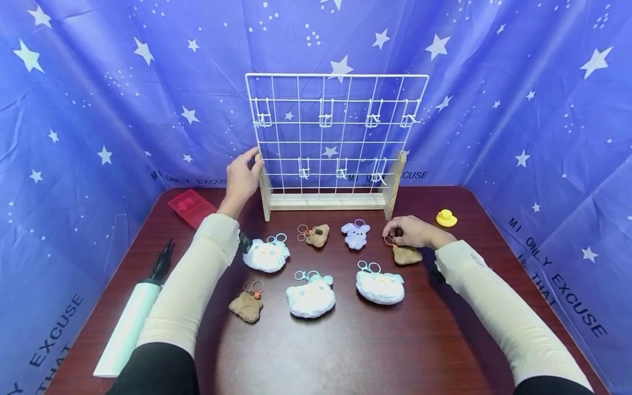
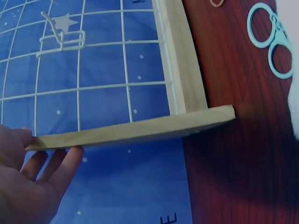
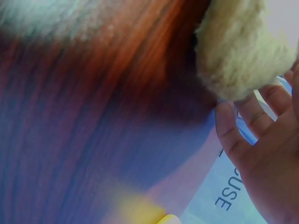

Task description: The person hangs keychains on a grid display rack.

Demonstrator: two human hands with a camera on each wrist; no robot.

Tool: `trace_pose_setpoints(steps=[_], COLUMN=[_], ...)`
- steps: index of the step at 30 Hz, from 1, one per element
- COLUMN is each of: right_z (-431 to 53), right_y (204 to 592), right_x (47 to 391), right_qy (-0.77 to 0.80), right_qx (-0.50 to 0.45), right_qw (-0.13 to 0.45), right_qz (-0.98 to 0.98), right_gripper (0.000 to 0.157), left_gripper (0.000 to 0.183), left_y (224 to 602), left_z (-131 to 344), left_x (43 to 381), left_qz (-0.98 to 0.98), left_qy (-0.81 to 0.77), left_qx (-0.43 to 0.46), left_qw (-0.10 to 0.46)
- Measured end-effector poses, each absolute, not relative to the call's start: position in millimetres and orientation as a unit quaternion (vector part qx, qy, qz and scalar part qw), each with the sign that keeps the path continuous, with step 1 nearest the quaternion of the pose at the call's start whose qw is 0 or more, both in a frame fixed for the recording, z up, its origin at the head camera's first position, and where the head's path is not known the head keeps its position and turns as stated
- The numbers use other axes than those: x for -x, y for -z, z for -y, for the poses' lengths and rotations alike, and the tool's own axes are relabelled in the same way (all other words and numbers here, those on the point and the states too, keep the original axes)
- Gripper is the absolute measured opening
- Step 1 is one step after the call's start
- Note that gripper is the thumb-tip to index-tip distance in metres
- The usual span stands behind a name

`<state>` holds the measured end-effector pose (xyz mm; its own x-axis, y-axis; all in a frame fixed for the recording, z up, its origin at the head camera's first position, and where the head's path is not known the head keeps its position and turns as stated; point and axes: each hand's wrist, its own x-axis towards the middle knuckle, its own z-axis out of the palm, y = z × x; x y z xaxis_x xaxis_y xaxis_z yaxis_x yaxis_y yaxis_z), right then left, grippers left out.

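A white wire grid rack [image 1: 337,142] with wooden side posts stands at the back of the table, several hooks hanging on it. My left hand [image 1: 242,178] holds the top of its left wooden post [image 2: 135,130], thumb on one side and fingers on the other. On the right, my right hand [image 1: 413,231] pinches the ring of a brown plush keychain [image 1: 407,255]. The plush hangs close to the tabletop; whether it touches is unclear. In the right wrist view the brown plush [image 3: 238,51] shows near the fingers, its ring hidden.
White cat plush keychains [image 1: 310,299], a purple plush keychain [image 1: 356,236] and brown ones [image 1: 247,306] lie before the rack. A yellow rubber duck [image 1: 446,218] sits at right. At left lie a red packet [image 1: 191,207] and a pale cylinder with a black end [image 1: 129,329].
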<state>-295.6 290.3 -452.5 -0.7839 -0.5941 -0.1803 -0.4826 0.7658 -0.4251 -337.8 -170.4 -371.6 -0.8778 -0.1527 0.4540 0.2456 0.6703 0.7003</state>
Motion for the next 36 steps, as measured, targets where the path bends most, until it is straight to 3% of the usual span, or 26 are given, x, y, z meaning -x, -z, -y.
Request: trace_pose_setpoints(steps=[8, 26, 36], right_z=[-291.5, -301.1, -311.4], right_y=[454.7, 448.3, 429.0], right_x=[295.9, 288.9, 278.6], right_qy=[0.181, 0.245, 0.308], right_qx=[0.309, 0.263, 0.273], right_qw=[0.111, 0.067, 0.013], right_qz=[-0.927, -0.931, -0.911], right_gripper=[0.014, 0.009, 0.019], left_gripper=[0.039, 0.04, 0.041], left_y=[376.7, 380.1, 377.9], left_z=[172.4, 178.5, 177.2], left_x=[338.9, 337.7, 340.7], left_qz=[0.875, 0.869, 0.875], left_qy=[0.409, 0.421, 0.412], left_qx=[0.037, 0.036, 0.045], left_qw=[0.257, 0.259, 0.251])
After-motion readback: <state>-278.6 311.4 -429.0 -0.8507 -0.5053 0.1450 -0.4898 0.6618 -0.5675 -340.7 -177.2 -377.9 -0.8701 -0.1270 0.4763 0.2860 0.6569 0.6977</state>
